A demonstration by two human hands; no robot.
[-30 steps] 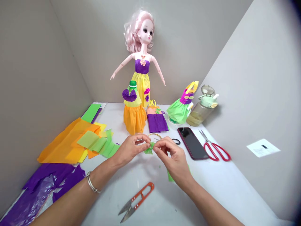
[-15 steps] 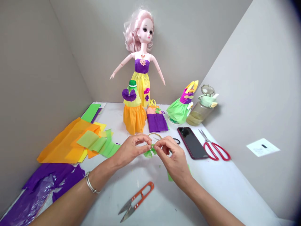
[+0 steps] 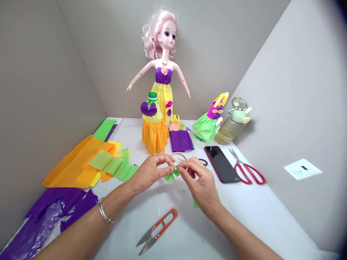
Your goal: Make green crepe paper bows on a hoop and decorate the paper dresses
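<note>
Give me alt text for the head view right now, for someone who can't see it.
The left hand and right hand meet at a small green piece above a white table. Orange-handled snips lie in the foreground; beyond the hands, a doll in purple and yellow stands at the back.

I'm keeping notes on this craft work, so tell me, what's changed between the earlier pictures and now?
The green piece, bunched between the fingertips a second ago, now hangs lower and slightly farther left, more spread out. Nothing was visibly picked up or let go. The left hand, right hand, orange snips and phone stayed about where they were.
</note>
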